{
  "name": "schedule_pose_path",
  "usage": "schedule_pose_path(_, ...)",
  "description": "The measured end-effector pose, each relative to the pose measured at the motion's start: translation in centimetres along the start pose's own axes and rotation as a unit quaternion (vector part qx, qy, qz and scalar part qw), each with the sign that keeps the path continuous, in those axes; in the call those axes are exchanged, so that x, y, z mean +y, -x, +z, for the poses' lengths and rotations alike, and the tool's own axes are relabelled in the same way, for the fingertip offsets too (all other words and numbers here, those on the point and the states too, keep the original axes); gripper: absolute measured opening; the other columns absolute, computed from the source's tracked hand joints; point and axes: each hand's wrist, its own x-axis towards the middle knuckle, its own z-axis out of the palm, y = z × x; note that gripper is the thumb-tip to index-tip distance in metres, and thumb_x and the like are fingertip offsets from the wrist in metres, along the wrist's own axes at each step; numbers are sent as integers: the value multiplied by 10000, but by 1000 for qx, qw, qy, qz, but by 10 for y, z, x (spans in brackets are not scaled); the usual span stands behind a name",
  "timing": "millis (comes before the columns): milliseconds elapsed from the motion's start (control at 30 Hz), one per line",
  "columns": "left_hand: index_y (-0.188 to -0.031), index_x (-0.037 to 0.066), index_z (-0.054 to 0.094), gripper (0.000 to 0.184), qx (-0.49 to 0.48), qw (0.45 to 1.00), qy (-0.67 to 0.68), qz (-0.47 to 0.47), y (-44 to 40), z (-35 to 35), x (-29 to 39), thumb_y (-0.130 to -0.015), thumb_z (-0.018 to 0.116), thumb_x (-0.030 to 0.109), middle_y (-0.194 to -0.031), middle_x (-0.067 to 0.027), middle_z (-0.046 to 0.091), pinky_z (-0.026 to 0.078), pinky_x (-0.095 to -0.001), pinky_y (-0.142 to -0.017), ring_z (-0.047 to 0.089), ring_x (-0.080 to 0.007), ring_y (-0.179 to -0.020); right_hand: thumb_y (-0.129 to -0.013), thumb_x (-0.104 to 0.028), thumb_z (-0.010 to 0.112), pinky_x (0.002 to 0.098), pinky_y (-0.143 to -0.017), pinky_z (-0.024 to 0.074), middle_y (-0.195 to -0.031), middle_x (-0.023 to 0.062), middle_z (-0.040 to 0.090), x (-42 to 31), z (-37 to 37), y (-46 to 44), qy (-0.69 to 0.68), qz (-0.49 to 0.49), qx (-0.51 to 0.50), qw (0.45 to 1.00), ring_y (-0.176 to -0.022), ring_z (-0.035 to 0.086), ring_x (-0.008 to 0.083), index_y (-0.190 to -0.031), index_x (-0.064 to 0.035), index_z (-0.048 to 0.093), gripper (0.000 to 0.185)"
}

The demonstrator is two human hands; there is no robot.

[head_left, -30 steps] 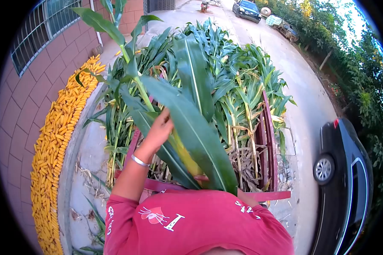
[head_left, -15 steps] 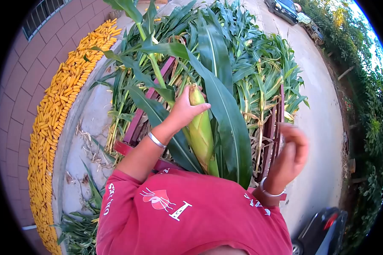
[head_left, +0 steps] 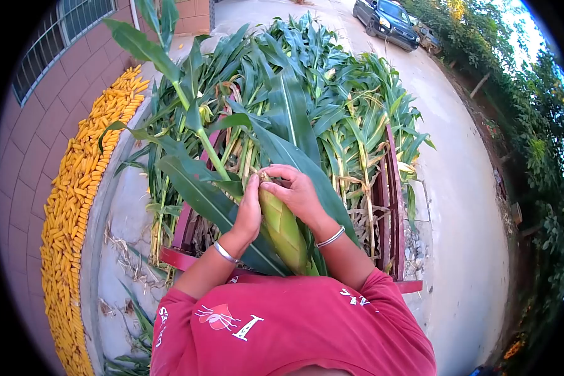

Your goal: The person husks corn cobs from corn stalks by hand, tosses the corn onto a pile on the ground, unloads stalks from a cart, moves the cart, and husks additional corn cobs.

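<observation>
An ear of corn (head_left: 284, 233) in green husk stands tilted in front of my chest, its tip pointing away from me. My left hand (head_left: 250, 205) is closed along the left side of the tip. From the right, my right hand (head_left: 296, 193) curls over the top, fingers and thumb gripping the husk at the tip. The ear is still on its corn stalk (head_left: 202, 135), which slants up to the left with long broad leaves. Its lower end is hidden behind the shirt.
Cut corn stalks (head_left: 294, 81) lie heaped on a cart with a dark red frame (head_left: 391, 200). Husked yellow cobs (head_left: 75, 213) are piled along the brick wall (head_left: 50, 125) on the left. A parked car (head_left: 387, 22) stands at the far right of the paved road (head_left: 464, 213).
My right hand has come in from the right and taken hold of the ear's tip beside my left hand. The view has tilted up, showing more of the wall and parked car.
</observation>
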Motion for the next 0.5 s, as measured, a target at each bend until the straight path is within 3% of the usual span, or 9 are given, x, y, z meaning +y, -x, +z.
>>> schedule_pose_path(33,-1264,26,468,422,2,1000,-15,15,0,5,2,-1033,265,315,-1192,-83,544,383,-287,-989,515,-154,-1097,-775,-107,741,293,-777,525,-1004,123,649,0,0,-2,-11,-20,11,1000,-905,631,167,-982,6,667,247)
schedule_pose_path(167,-1263,15,465,438,-20,1000,-18,2,-4,0,-6,-1034,252,321,-1166,-96,559,393,-291,-982,533,-169,-1077,-784,-63,726,299,-808,536,-1031,109,641,-17,-5,0,66,27,13,997,-942,626,171,-938,21,655,189)
schedule_pose_path(233,-1262,8,469,451,-10,998,-56,13,-8,-3,-11,-1034,239,322,-1159,-108,566,400,-298,-979,545,-179,-1068,-754,-104,752,290,-702,536,-922,102,659,-9,-3,-2,74,-28,44,996,-781,651,181,-892,10,653,204)
schedule_pose_path(333,-1292,-9,442,462,-42,998,-56,-9,-7,-4,-7,-1030,243,316,-1224,-117,512,344,-292,-1022,480,-175,-1154,-747,-90,751,297,-687,538,-912,113,661,-10,-4,-3,150,-38,39,987,-765,654,190,-883,10,649,198)
schedule_pose_path(500,-1275,-13,462,471,-5,994,-107,7,-8,-1,-6,-1026,229,312,-1238,-131,511,334,-301,-1031,482,-196,-1160,-726,-86,770,289,-684,550,-898,107,666,-7,1,-1,139,-48,57,988,-746,663,192,-875,5,647,214)
